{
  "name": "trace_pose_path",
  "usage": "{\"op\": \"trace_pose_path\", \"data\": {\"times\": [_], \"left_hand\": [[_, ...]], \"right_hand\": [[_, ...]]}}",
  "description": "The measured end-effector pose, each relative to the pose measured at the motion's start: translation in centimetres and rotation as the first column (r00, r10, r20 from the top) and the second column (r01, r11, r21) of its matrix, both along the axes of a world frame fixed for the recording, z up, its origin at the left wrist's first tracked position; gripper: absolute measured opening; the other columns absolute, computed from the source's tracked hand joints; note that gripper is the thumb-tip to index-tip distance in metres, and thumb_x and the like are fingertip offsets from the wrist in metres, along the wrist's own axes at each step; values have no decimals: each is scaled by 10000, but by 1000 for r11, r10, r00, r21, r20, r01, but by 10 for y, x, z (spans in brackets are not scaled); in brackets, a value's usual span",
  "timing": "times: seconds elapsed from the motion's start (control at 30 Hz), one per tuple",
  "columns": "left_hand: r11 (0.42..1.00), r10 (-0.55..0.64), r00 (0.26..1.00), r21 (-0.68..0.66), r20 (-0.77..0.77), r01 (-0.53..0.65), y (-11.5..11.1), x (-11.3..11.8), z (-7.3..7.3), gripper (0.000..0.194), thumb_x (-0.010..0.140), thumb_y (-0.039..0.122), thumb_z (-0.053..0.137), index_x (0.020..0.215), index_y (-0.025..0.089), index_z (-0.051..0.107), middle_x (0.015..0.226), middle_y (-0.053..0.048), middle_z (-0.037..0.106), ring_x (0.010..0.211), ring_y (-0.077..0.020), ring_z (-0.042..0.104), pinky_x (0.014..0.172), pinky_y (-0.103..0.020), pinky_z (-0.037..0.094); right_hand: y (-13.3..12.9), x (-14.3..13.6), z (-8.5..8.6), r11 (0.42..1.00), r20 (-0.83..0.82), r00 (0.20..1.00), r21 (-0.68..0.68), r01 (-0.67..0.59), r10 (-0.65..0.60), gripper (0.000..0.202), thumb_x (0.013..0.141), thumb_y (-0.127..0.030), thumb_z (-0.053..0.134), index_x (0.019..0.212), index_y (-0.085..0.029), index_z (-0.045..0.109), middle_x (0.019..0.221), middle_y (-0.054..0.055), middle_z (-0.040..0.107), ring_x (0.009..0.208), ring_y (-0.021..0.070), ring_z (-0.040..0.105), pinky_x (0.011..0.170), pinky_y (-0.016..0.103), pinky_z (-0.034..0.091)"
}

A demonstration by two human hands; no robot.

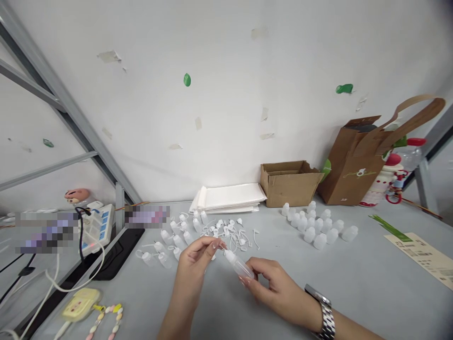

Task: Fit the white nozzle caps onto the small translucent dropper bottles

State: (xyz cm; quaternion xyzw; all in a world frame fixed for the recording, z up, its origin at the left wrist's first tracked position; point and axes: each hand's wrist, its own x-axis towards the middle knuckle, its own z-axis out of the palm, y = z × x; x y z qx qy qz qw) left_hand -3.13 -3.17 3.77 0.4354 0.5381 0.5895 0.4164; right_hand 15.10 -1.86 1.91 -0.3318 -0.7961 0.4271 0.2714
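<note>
My right hand [274,288] grips a small translucent squeeze bottle [241,266] near its base, tilted with its white top toward the upper left. At that top, my left hand [198,259] pinches thumb and forefinger together by the thin tip; whatever small piece lies between them is hidden. Behind my hands lies a loose pile of small white caps with thin straps [226,230]. Left of the pile stand several similar bottles with tops fitted [178,242]. Farther right, several bottles without straps [320,226] stand in a group.
A cardboard box [292,189] and white padded envelopes [230,196] sit against the wall. At right are a brown bag [354,174] and a printed card [423,257]. On the left lie a power strip [101,231], cables, a black phone-like slab [118,255] and a yellow case [81,303].
</note>
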Motion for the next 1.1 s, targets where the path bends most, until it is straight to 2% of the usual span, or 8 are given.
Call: {"op": "trace_pose_path", "data": {"times": [0.23,0.43,0.6,0.8,0.93,1.1], "left_hand": [[999,-34,998,-15,-53,33,-1,0,3,208,658,398,694,639,192,709,692,-45,680,750,-206,596,723,-271,437],[997,70,991,1,113,-71,3,5,-8,235,658,406,700,693,174,701,735,-48,687,796,-200,601,779,-281,432],[999,45,978,-3,205,-45,2,9,-7,220,669,375,703,727,162,697,743,-56,694,772,-186,606,760,-276,433],[997,37,974,-69,223,-22,1,6,-6,345,627,387,732,903,179,721,755,-53,706,828,-195,597,827,-297,417],[998,14,984,-67,177,-2,0,3,-8,282,628,393,729,808,176,736,779,-67,709,843,-210,601,831,-313,422],[999,-7,967,-39,256,18,0,1,-5,229,601,363,755,703,160,722,719,-59,706,784,-198,620,803,-315,454]], "right_hand": [[1,0,-1,1000,-10,1000,-23,7,-7,334,881,-413,418,631,-192,415,577,-40,442,551,104,427,547,211,343],[1,0,1,998,-54,998,-34,44,-45,323,878,-411,424,644,-190,445,581,-30,476,556,109,451,548,212,360],[1,0,-2,999,-59,997,-12,43,-44,296,869,-392,444,656,-187,464,600,-28,488,566,109,456,554,212,362],[1,1,-3,999,-49,998,-11,30,-31,284,864,-377,455,654,-186,463,614,-25,497,582,111,462,565,211,364],[1,1,-2,999,-67,997,-16,40,-41,285,864,-380,457,653,-188,460,598,-30,486,567,109,459,557,209,364],[2,0,-3,999,-69,997,-18,45,-46,281,862,-382,461,661,-185,470,602,-27,492,570,109,466,558,212,373]]}}
